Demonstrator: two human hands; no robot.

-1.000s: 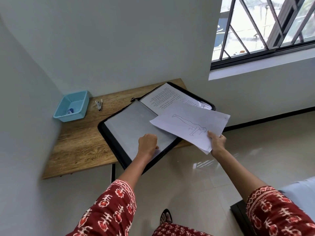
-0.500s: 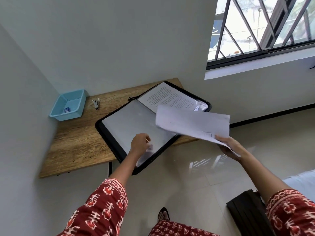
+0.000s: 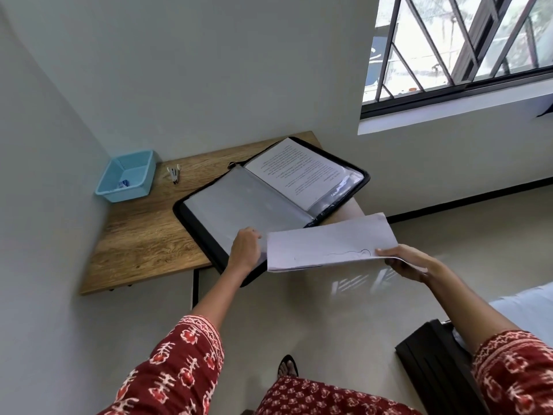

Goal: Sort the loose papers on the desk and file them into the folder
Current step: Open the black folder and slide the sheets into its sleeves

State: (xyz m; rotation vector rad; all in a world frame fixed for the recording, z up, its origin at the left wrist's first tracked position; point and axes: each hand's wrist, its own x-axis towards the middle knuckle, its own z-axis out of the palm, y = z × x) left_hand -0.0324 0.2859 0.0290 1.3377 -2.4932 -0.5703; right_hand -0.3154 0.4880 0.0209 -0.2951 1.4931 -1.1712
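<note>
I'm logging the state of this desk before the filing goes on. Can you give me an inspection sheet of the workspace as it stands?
Surface: wooden desk in a wall corner.
Job's things: black folder lies open, overhanging the desk's front edge; a printed page sits in its far sleeve. Loose papers are held off the desk, near the folder.
Clutter: blue basket with a small item inside; pens beside it.
Hands: left hand grips the near sleeve's edge; right hand holds the papers.
Cables: nothing seen.
Surroundings: barred window, tiled floor, a dark object lower right.
</note>
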